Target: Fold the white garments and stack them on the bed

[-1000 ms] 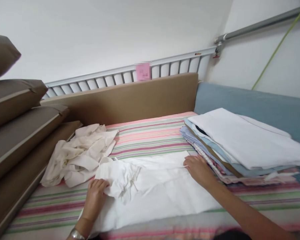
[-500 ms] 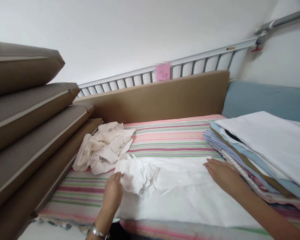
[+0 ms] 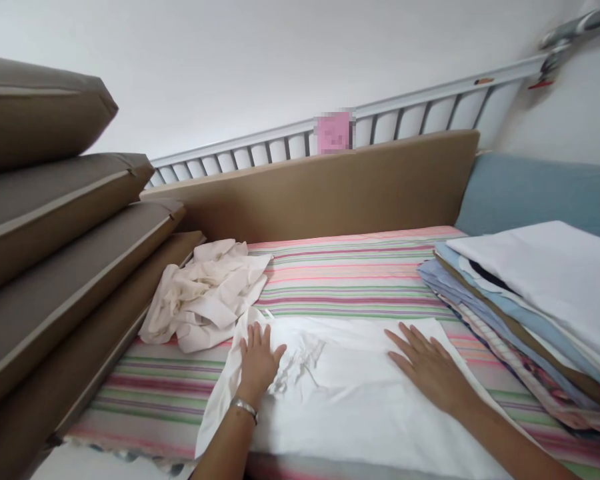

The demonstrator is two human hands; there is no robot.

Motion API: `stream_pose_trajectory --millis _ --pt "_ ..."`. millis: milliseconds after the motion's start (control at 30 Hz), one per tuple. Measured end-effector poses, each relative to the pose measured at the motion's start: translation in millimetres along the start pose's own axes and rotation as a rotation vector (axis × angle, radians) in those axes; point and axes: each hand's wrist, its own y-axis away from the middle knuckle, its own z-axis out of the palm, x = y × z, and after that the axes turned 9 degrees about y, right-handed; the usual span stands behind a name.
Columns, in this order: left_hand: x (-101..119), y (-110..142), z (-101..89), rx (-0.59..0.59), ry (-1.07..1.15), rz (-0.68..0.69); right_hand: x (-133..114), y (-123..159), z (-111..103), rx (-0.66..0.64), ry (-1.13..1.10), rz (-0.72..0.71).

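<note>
A white cloth garment (image 3: pixel 350 387) is spread over the striped sheet (image 3: pixel 330 287), with gathered wrinkles on its left part. My left hand (image 3: pixel 259 363) lies on the garment's left side, fingers spread, just left of the wrinkles; a silver bracelet circles that wrist. Flat on the right side of the same garment rests my right hand (image 3: pixel 425 363), its fingers apart. Neither hand grips anything. Beyond my left hand sits a crumpled cream cloth (image 3: pixel 207 293). To the right of my right hand stands a stack of folded clothes (image 3: pixel 510 320) with a white piece on top.
Large brown cushions (image 3: pixel 70 247) are piled along the left. A brown padded panel (image 3: pixel 320 193) stands at the back before a white radiator (image 3: pixel 220 163). A blue padded panel (image 3: pixel 540 193) leans behind the stack. A pipe (image 3: pixel 580 27) runs at upper right.
My left hand has moved up and right from the garment's left edge, spreading its fingers on the cloth. My right hand's fingers have spread. The left gathered part now lies flatter and wider.
</note>
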Motion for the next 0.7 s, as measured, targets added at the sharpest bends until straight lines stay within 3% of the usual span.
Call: stream_pose_trajectory --millis 133,267,433,567,700 --pt "-1.1 -3.3 -6.6 -0.05 0.03 0.003 -3.0 -2.2 -2.6 0.012 -0.019 0.007" --pt "5.4 2.4 -24.1 -0.024 0.053 -0.002 0.9 -6.0 -24.9 -0.005 -0.126 0.034" --pt "35.6 22.6 -28.9 0.132 0.091 0.193 37.5 9.0 -64.7 0.112 -0.178 0.331" --pt "59.0 43.3 -9.1 0.092 0.107 0.292 58.0 33.2 -78.3 -0.11 -0.244 0.561" --pt "62.9 47.5 -4.6 0.031 0.112 0.251 59.1 28.6 -74.2 -0.281 -0.303 0.564"
